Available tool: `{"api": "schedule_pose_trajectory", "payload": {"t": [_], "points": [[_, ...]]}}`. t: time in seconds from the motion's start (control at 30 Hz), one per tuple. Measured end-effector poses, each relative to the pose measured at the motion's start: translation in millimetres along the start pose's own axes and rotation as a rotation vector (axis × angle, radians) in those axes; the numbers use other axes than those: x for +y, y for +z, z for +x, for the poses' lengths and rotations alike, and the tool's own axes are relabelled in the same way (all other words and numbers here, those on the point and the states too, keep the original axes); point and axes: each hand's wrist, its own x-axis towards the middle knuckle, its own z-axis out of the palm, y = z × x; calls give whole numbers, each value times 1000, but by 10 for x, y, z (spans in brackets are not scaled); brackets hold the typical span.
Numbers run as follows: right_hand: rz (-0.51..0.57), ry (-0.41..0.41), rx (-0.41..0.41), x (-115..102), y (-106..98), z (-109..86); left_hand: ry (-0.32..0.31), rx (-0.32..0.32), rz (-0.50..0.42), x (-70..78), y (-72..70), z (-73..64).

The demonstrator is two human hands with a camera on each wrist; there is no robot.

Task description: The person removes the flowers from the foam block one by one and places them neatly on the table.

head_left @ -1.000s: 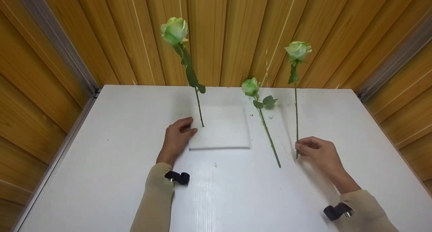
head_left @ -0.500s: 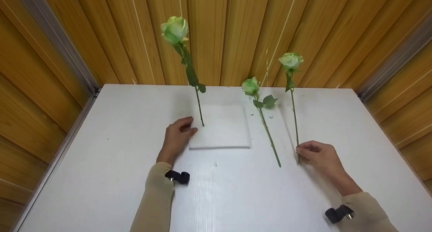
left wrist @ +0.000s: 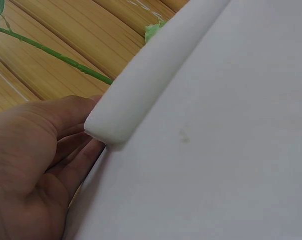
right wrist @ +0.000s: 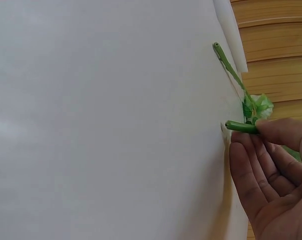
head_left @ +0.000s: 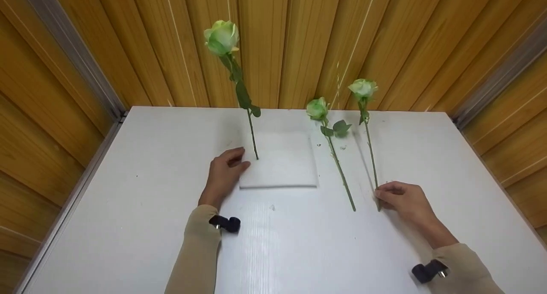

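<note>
And it's plain tan we're looking at: the left sleeve (head_left: 196, 251) is long, smooth and close-fitting, the right sleeve (head_left: 466, 266) in that same sandy shade, slightly creased near its end. Out of them come a bare left hand (head_left: 223, 172) and a bare right hand (head_left: 406, 202). Now the wear: 2 compact black devices, the left wrist camera (head_left: 225, 224) and the right wrist camera (head_left: 429, 271), each stubby and rounded, each showing a small silvery spot, possibly a screw.
</note>
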Motion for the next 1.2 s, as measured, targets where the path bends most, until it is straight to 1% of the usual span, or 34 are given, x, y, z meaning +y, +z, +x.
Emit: {"api": "schedule_pose_trajectory", "payload": {"t": [0.23,0.43,0.67,0.93,1.2], "points": [[4,4,-20,33,-11,9,-13,-6,-6,10,3,1],[-1,5,-22,45,-15,21,-7,-5,-4,7,5,-3],[-4,8,-18,17,-18,28,4,-7,33,-11,0,9],[-33,-9,-25,6,-26,28,2,-1,22,-21,1,16],[-44,17,-21,-13,-13,30,3,0,24,-17,-1,16]]}}
